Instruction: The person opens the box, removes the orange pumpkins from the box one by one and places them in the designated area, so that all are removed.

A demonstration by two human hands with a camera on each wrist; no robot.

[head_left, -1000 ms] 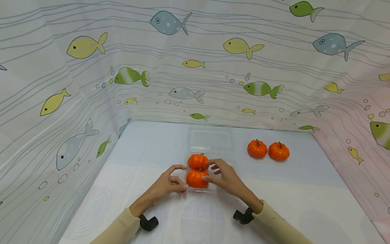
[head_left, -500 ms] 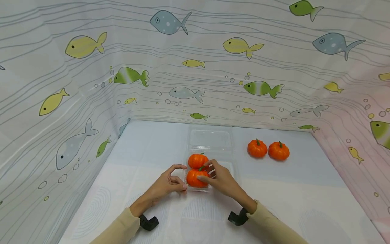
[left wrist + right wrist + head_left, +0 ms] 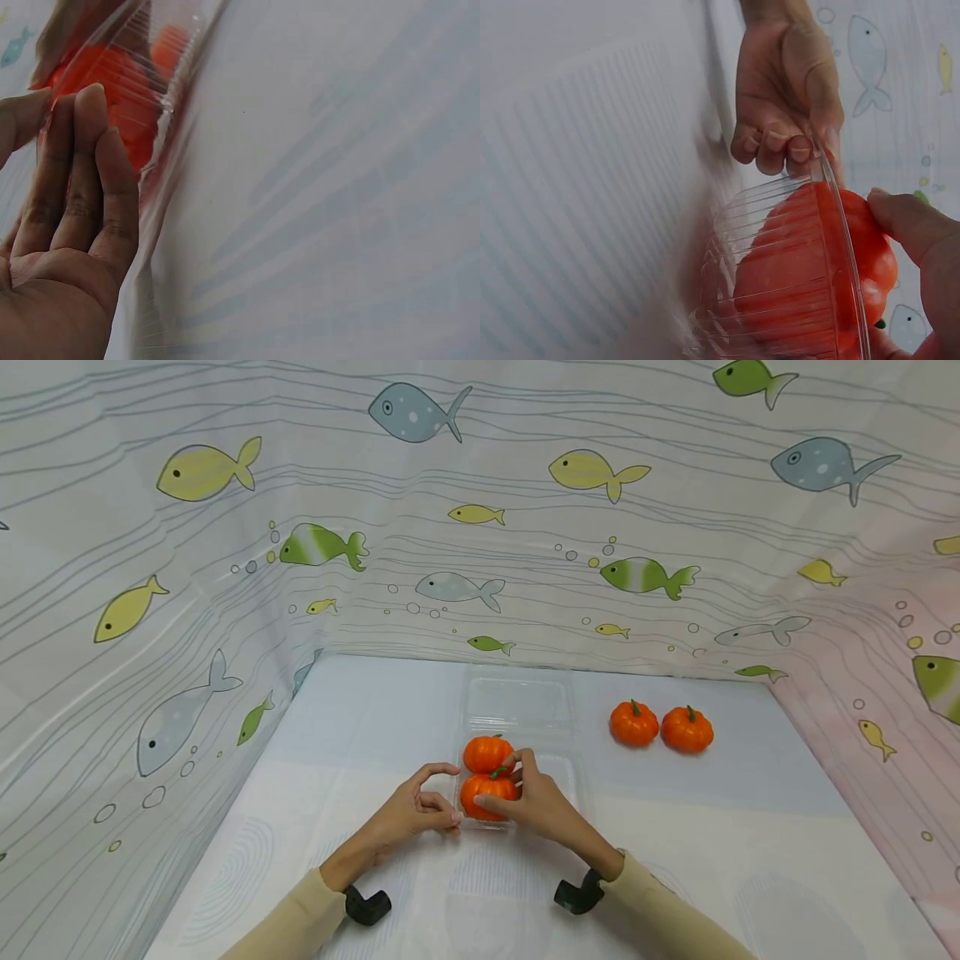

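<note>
In the head view, an orange pumpkin point(image 3: 482, 786) with a green stem sits at the near left of a clear plastic clamshell box point(image 3: 561, 775). My right hand point(image 3: 546, 802) holds this pumpkin, its thumb on the near side and its fingers around the right side. A second pumpkin point(image 3: 483, 753) lies just behind it in the box. At the box's left side, my left hand point(image 3: 411, 810) pinches the rim between thumb and fingers. Through the ribbed wall point(image 3: 780, 255) in the right wrist view, the near pumpkin shows, its top rising above the rim.
The box's lid point(image 3: 517, 702) lies folded back, away from me. Two more pumpkins, one left point(image 3: 633, 723) and one right point(image 3: 687, 730), stand side by side at the back right of the table point(image 3: 360, 710). A fish-print curtain point(image 3: 525, 543) surrounds the table's back and sides.
My right hand has moved slightly left and closed around the near pumpkin, its thumb sliding across the front. My left hand has kept its place at the rim.
</note>
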